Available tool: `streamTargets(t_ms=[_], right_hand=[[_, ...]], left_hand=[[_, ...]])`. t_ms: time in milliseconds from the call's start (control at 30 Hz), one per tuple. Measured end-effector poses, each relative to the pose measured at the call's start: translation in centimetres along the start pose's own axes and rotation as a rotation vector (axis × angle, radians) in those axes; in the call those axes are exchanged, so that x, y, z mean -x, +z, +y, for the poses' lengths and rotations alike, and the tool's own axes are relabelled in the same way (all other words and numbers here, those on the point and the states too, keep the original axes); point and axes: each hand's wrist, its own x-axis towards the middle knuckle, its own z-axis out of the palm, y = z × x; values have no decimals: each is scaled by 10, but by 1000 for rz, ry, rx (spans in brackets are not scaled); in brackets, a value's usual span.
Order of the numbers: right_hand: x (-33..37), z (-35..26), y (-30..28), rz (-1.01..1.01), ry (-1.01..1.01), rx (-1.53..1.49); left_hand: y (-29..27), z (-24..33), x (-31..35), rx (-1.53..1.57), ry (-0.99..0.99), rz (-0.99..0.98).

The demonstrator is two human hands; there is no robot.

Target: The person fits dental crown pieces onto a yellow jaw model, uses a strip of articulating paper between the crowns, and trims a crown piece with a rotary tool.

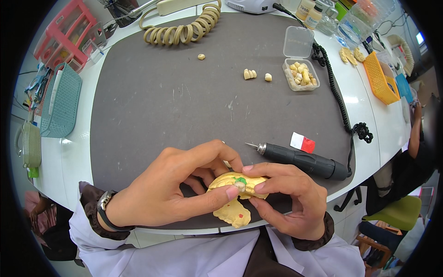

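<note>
A yellow dental cast (232,215) is held between both hands close to the table's front edge. It has a green patch (241,180) and a small red mark on it. My left hand (177,184) is closed on the cast, its thumb pressing by a small pale tooth piece (239,186) beside the green. From the other side, my right hand (295,196) grips the cast with fingertips and thumb. Part of the cast's far side is hidden behind the fingers. Beyond my right hand lies a black dental handpiece (302,161) with a thin metal bur pointing left.
A clear box (288,79) of pale tooth crowns stands open at the far right. Near it lie joined crowns (249,74) and a single crown (268,77). A red-and-white piece (302,142) sits by the handpiece. A coiled beige hose (184,33) and teal basket (61,104) line the edges.
</note>
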Motion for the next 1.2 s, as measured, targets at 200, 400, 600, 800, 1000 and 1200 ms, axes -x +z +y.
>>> streamTargets(t_ms=[200, 400, 600, 800, 1000, 1200], right_hand=[[0, 0, 0, 0, 6, -14], [0, 0, 1, 1, 3, -10], [-1, 0, 0, 0, -2, -17], [0, 0, 0, 2, 2, -15], [-1, 0, 0, 0, 11, -17], [-1, -1, 1, 7, 9, -4]], left_hand=[[0, 0, 1, 9, -4, -2], [0, -1, 1, 14, -5, -7], [-1, 0, 0, 11, -17, -12], [0, 0, 0, 16, -7, -8], [0, 0, 0, 11, -6, -2], [-1, 1, 1, 6, -11, -3]])
